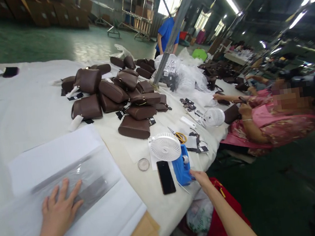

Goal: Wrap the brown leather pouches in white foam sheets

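My left hand [60, 208] lies with spread fingers on a clear plastic bag [95, 175] over white paper sheets [94, 233]. A dark grey strip shows through the plastic beside the fingers. At the table edge, my right hand [199, 178] has its fingers against the lower end of a blue tape dispenser [182, 168]; whether they grip it is hard to see. A white fan [165, 147] stands just behind the dispenser, and a black phone [166, 177] lies to its left. Near the phone is a small round clear disc [143, 164].
Brown leather bags [133, 126] are heaped in the table's middle. Yellow-handled scissors [181, 137] and black tags lie beyond the fan. A metal post [165, 65] rises behind. A person in pink [258, 124] sits at right; another in blue [168, 34] stands behind.
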Tool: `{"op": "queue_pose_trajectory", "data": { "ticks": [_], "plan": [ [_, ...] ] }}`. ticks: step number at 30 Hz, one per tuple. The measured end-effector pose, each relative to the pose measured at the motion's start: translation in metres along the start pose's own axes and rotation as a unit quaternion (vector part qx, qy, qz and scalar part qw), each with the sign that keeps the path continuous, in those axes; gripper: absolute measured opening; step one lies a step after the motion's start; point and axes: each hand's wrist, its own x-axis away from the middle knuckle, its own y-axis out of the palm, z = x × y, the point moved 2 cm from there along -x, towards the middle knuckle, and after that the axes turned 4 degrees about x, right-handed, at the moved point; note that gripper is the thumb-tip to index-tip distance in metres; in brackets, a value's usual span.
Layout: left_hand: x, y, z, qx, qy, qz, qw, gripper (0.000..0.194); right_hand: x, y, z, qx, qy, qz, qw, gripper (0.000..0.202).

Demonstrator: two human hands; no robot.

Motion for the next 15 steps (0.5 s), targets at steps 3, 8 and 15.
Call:
{"op": "queue_pose_trajectory", "data": {
  "ticks": [3, 8, 15],
  "plan": [
    [-0.001, 0.000, -0.003, -0.013, 0.002, 0.001, 1.000, 0.052, 0.001, 0.004, -0.002, -0.043, 0.004, -0.027, 0.999, 0.031],
    [-0.002, -0.002, -0.004, -0.021, 0.012, -0.001, 1.000, 0.050, 0.018, -0.012, 0.007, -0.065, -0.015, 0.005, 0.998, 0.034],
    [-0.002, -0.002, -0.006, -0.029, 0.009, -0.006, 1.000, 0.050, 0.055, -0.006, 0.058, -0.065, -0.005, 0.069, 0.995, 0.047]
  ]
}}
